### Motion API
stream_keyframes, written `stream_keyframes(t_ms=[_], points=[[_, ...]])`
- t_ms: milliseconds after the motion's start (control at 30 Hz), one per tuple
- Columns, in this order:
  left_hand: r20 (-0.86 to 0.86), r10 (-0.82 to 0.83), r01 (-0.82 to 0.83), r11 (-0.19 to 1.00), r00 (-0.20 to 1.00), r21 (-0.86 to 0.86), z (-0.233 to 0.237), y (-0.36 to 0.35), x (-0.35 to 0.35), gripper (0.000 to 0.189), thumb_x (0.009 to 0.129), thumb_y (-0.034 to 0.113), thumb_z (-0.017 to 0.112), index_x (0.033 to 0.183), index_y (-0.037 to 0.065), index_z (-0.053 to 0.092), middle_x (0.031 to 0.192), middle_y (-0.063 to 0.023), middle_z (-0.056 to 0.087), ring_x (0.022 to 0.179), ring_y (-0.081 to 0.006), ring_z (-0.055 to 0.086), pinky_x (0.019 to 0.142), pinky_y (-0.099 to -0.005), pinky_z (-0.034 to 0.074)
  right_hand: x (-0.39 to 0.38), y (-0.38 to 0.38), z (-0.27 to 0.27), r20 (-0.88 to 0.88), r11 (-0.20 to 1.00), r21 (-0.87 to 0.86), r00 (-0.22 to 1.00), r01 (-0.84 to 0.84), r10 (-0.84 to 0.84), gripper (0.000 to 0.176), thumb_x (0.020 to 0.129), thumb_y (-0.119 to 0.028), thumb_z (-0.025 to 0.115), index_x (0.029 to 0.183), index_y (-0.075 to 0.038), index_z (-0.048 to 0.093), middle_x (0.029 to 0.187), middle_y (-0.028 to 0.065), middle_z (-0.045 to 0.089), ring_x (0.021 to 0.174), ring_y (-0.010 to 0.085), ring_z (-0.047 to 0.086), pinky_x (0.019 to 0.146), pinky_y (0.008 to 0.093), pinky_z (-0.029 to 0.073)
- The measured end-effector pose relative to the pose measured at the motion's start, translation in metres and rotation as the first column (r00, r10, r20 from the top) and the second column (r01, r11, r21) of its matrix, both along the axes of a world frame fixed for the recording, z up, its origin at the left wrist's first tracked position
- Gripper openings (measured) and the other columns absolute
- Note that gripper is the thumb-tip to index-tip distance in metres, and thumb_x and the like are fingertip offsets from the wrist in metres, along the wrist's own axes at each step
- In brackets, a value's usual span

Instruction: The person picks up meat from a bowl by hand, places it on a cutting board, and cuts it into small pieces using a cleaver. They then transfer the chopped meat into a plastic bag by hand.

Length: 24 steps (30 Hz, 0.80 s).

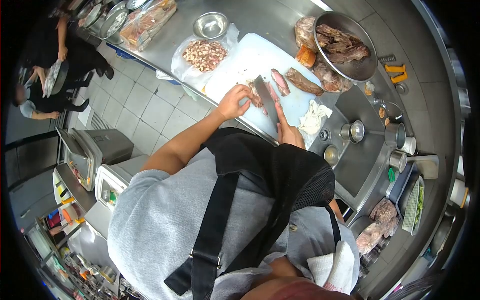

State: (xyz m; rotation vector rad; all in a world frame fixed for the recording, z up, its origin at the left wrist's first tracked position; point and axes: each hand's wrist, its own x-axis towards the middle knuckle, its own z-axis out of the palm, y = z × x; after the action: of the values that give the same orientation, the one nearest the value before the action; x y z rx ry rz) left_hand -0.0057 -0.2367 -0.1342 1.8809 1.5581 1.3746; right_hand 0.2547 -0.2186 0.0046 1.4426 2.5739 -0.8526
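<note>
browned sliced meat lies near the front edge of the white plastic board; the steel cleaver the right hand grips could slip, nicking the curled left hand.

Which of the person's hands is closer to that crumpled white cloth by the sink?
The right hand. It grips the knife just beside the white cloth. The left hand is farther off, across the knife, at the cut meat.

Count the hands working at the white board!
2. The left hand is beside the meat, and the right hand holds the knife.
</note>
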Motion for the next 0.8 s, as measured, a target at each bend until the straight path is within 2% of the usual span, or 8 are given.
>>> stream_keyframes(t_ms=[33, 100, 200, 300, 500, 667, 700, 800], points=[[-0.027, -0.014, 0.014, 1.0, 1.0, 0.003, -0.001, -0.001, 0.002, 0.018, 0.084, 0.004, 0.075, 0.101, 0.008, 0.07, 0.112, -0.0102, 0.066, 0.108, -0.0327, 0.065, 0.095, -0.0418, 0.055, 0.002, -0.001, -0.001, 0.003, 1.0, -0.002, 1.0, 0.004, -0.004, 0.072, 0.108, -0.014, 0.05, 0.17, -0.028, 0.017, 0.081, 0.0288, 0.071, 0.076, 0.0479, 0.07, 0.073, 0.0553, 0.053], [-0.051, -0.025, 0.026, 1.0, 0.998, 0.002, -0.003, -0.001, 0.005, 0.015, 0.085, 0.006, 0.075, 0.099, 0.008, 0.07, 0.111, -0.0102, 0.066, 0.109, -0.0323, 0.064, 0.096, -0.042, 0.054, 0.004, -0.002, -0.008, -0.001, 0.999, 0.042, 1.0, 0.014, -0.014, 0.07, 0.109, -0.019, 0.052, 0.169, -0.036, 0.019, 0.079, 0.0284, 0.069, 0.074, 0.0479, 0.07, 0.071, 0.0564, 0.052], [-0.078, -0.066, 0.066, 0.998, 0.995, -0.004, -0.003, 0.006, 0.005, 0.012, 0.087, 0.007, 0.075, 0.097, 0.008, 0.07, 0.11, -0.0095, 0.067, 0.109, -0.0318, 0.064, 0.095, -0.0415, 0.054, 0.008, 0.002, -0.012, -0.031, 0.999, 0.012, 0.998, -0.047, 0.047, 0.07, 0.11, -0.019, 0.051, 0.169, -0.036, 0.019, 0.079, 0.0283, 0.07, 0.073, 0.0472, 0.07, 0.07, 0.0555, 0.052], [-0.13, -0.081, 0.084, 0.996, 0.988, 0.02, -0.003, 0.007, 0.004, 0.015, 0.087, 0.006, 0.077, 0.101, 0.008, 0.07, 0.109, -0.0099, 0.066, 0.106, -0.0319, 0.065, 0.091, -0.0416, 0.055, 0.008, 0.002, 0.0, 0.013, 0.995, -0.035, 0.995, -0.097, 0.098, 0.073, 0.107, -0.013, 0.049, 0.17, -0.029, 0.016, 0.078, 0.0283, 0.07, 0.074, 0.0473, 0.07, 0.07, 0.0566, 0.051], [-0.125, -0.072, 0.076, 0.997, 0.99, 0.027, 0.0, 0.006, 0.005, 0.013, 0.087, 0.007, 0.077, 0.099, 0.005, 0.07, 0.108, -0.0106, 0.067, 0.104, -0.0319, 0.066, 0.09, -0.0412, 0.056, 0.009, 0.009, -0.005, 0.035, 0.987, -0.106, 0.992, -0.117, 0.121, 0.081, 0.103, -0.011, 0.051, 0.17, -0.03, 0.011, 0.078, 0.0289, 0.07, 0.075, 0.0465, 0.071, 0.071, 0.057, 0.052], [-0.1, -0.1, 0.099, 0.995, 0.99, -0.014, 0.0, 0.006, 0.004, 0.011, 0.086, 0.006, 0.077, 0.096, 0.005, 0.071, 0.109, -0.0113, 0.068, 0.103, -0.0317, 0.067, 0.089, -0.0406, 0.057, 0.0, 0.011, -0.085, -0.026, 0.995, -0.03, 0.995, -0.095, 0.094, 0.08, 0.104, -0.012, 0.051, 0.17, -0.03, 0.011, 0.078, 0.029, 0.07, 0.076, 0.0472, 0.071, 0.072, 0.058, 0.053], [-0.106, -0.101, 0.1, 0.995, 0.989, -0.013, 0.0, 0.007, 0.001, 0.011, 0.086, 0.006, 0.077, 0.096, 0.005, 0.071, 0.109, -0.0113, 0.068, 0.103, -0.0317, 0.067, 0.089, -0.0406, 0.057, -0.004, 0.012, -0.085, -0.079, 0.994, -0.028, 0.992, -0.101, 0.099, 0.079, 0.104, -0.012, 0.051, 0.17, -0.03, 0.012, 0.078, 0.0293, 0.07, 0.076, 0.0475, 0.071, 0.072, 0.0584, 0.053], [-0.158, -0.09, 0.09, 0.996, 0.983, -0.009, -0.003, 0.007, 0.004, 0.011, 0.087, 0.007, 0.077, 0.096, 0.006, 0.071, 0.108, -0.0109, 0.068, 0.103, -0.0313, 0.067, 0.089, -0.0403, 0.057, -0.002, 0.016, -0.076, -0.071, 0.994, -0.04, 0.993, -0.098, 0.095, 0.077, 0.105, -0.013, 0.051, 0.17, -0.031, 0.012, 0.079, 0.0291, 0.07, 0.077, 0.0475, 0.071, 0.072, 0.0582, 0.053]])
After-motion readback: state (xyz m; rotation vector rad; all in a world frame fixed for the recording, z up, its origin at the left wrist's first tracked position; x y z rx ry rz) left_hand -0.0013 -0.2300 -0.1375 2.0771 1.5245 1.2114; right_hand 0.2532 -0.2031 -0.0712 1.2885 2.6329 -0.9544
